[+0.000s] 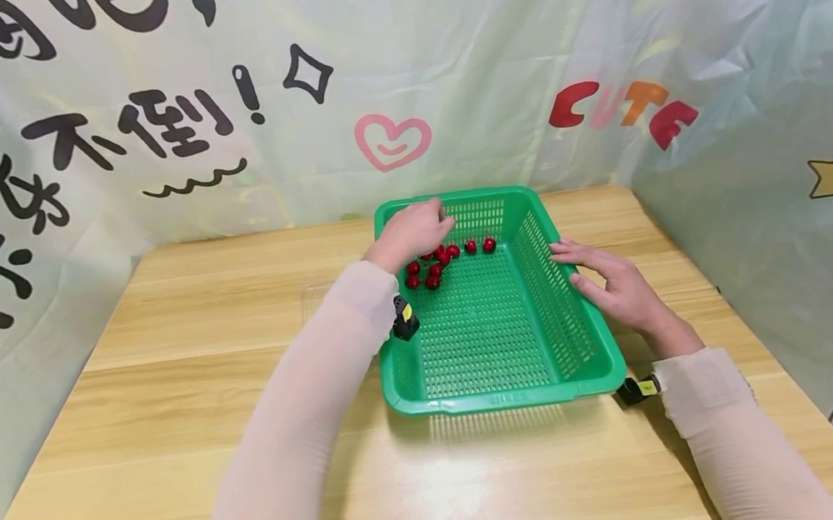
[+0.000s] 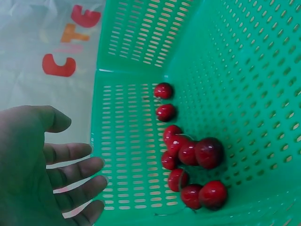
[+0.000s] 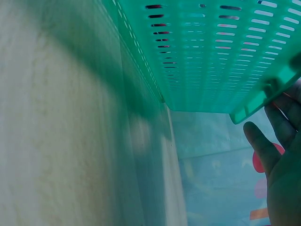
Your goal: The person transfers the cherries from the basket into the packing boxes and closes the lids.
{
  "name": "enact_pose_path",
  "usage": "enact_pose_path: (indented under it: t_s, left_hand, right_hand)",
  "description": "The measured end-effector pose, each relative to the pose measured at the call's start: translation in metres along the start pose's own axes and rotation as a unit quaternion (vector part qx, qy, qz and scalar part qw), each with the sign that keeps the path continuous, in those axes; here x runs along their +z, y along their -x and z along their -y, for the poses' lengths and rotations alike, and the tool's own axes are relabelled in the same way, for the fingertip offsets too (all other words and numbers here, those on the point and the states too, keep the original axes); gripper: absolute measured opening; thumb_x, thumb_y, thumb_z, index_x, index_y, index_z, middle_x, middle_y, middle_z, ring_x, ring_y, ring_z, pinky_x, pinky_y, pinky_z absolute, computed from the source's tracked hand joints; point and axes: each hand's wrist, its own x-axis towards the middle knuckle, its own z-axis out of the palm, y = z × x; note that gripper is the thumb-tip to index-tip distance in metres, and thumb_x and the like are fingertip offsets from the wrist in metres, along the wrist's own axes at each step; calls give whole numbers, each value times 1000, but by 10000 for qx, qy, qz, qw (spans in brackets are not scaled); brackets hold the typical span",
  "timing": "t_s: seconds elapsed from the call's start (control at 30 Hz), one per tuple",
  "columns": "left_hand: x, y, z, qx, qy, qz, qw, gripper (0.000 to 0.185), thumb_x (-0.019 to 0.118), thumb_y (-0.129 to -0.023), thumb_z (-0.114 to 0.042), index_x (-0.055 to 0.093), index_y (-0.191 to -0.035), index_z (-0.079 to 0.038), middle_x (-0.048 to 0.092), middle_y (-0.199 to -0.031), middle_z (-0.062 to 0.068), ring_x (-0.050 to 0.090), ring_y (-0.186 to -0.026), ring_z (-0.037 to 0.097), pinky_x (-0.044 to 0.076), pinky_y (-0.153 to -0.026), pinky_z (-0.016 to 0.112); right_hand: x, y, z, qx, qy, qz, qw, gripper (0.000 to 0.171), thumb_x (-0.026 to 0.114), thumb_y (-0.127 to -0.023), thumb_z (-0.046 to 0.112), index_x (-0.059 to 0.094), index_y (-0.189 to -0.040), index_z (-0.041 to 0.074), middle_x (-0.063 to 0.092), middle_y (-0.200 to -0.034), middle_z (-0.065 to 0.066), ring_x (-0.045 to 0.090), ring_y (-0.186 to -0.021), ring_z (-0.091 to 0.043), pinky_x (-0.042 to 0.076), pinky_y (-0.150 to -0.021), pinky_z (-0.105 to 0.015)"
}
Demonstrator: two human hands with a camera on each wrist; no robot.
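Note:
A green perforated plastic basket [image 1: 505, 400] stands on the table with several red cherries [image 1: 435, 270] on its floor, mostly bunched toward the far left corner. Over that corner, my left hand [image 1: 413, 228] hovers above the fruit. In the left wrist view its fingers [image 2: 77, 172] are spread and loosely bent with nothing between them, and thin stems show among the cherries [image 2: 209, 153]. My right hand [image 1: 618, 286] rests on the basket's right rim with fairly straight fingers. The right wrist view shows its fingertips at the rim and the thumb [image 3: 258, 141] apart from them.
A clear plastic container [image 1: 312, 298] lies left of the basket, partly hidden by my left forearm. The wooden table [image 1: 176, 417] extends around the basket. A printed cloth backdrop [image 1: 475, 87] hangs right behind the table's far edge.

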Motion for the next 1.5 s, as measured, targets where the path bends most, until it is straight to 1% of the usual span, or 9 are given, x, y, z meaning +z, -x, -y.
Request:
enact_pose_path:
  t_s: [0.13,0.3,0.37,0.6,0.87,1.0,1.13,1.4,1.5]
  left_hand:
    - [6,-3,3,-173,20,59,9998,34,38,-105,-36,49,-120,-7,58,-95,6,56,-81,21,44,-79,36]
    - [16,-7,6,-291,-235,179,9991,48,39,-105,-35,44,-140,-3,55,-134,12,51,-124,28,39,-104,39]
    - [19,-8,7,-302,-301,245,9988,50,41,-105,-35,42,-144,-4,51,-140,11,46,-130,27,37,-106,39]
    - [22,-10,8,-200,-255,316,9990,33,46,-103,-31,54,-125,-8,60,-113,7,57,-102,21,45,-92,37]
    - [26,-11,1,-426,-400,455,9973,42,47,-103,-32,51,-138,-9,51,-141,7,48,-127,24,38,-103,37]
    - [28,-11,-6,-729,-274,393,9962,30,49,-102,-32,65,-113,-9,59,-127,9,57,-108,24,47,-87,36]
    - [30,-11,-8,-873,-345,337,9950,26,53,-100,-33,60,-85,-13,62,-114,7,57,-87,20,48,-71,35]
    - [35,-8,-7,-861,-518,577,9933,28,54,-100,-25,54,-74,-14,61,-86,4,52,-71,17,44,-66,31]
    - [40,-9,-6,-910,-546,651,9922,23,53,-100,-20,57,-79,-13,62,-92,4,50,-71,17,43,-63,30]
  right_hand:
    - [0,0,-1,46,-1,9,10000,36,61,-91,-4,62,-127,1,55,-138,-13,40,-137,-19,27,-109,-19]
    - [1,1,-1,83,-1,21,10000,38,61,-90,-5,62,-127,2,55,-138,-13,41,-137,-23,27,-109,-19]
    - [2,1,-1,104,1,36,9999,38,61,-90,-6,62,-127,3,55,-138,-13,41,-137,-24,27,-109,-19]
    - [1,1,1,76,-37,-15,10000,38,62,-89,-6,62,-126,1,56,-137,-14,42,-136,-23,28,-108,-19]
    - [-1,1,3,113,-55,-28,9999,40,62,-89,-8,62,-127,2,55,-138,-14,41,-137,-19,28,-108,-18]
    - [-1,1,4,96,-101,-45,9999,41,62,-87,-9,63,-127,2,56,-137,-15,40,-137,-17,28,-107,-18]
    - [0,0,4,16,-126,-67,9999,40,63,-87,-10,63,-125,1,56,-135,-17,41,-137,-17,28,-107,-18]
    - [0,-3,3,4,-87,-18,10000,42,63,-87,-9,62,-127,3,55,-137,-14,41,-137,-20,28,-108,-19]
    - [1,-1,2,-40,-71,-5,10000,41,62,-87,-8,62,-127,2,56,-137,-15,42,-136,-27,28,-108,-19]
